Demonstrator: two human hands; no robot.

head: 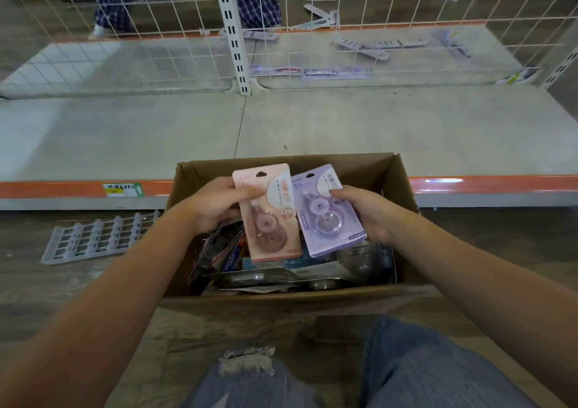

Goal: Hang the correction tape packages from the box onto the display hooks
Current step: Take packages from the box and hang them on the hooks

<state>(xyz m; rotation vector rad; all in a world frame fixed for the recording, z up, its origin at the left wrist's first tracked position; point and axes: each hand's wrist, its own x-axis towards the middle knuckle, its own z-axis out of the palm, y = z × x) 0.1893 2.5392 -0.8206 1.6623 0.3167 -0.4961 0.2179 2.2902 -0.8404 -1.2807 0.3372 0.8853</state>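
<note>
Both forearms reach forward over the open cardboard box (369, 170), bare and slightly bent at the wrists. The left hand (215, 204) grips a pink package (269, 213) by its left edge, thumb laid across the front near the top and fingers curled behind. The right hand (366, 213) grips a purple package (325, 210) by its right edge, thumb pressed on the card face, fingers wrapped under the back. The two packages are held upright and side by side between the hands, their inner edges touching or nearly so.

Each package is a flat card with rounded corners and a small hang hole at the top, carrying a clear moulded blister over a rounded correction tape dispenser tinted to match the card. The pink card has a white curved panel with printed characters; the purple one shows "36" near its upper left.

Below the hands, the box holds a loose heap of more packages (266, 277), glossy and lying at mixed angles. Beyond the hands lies a pale shelf (406, 132) with an orange front strip, backed by a white wire grid (150, 32). To the left of the left forearm a white plastic rack (93, 238) lies flat on the wood-pattern floor (78, 279). Frayed blue denim knees (406, 370) sit beneath the forearms.
</note>
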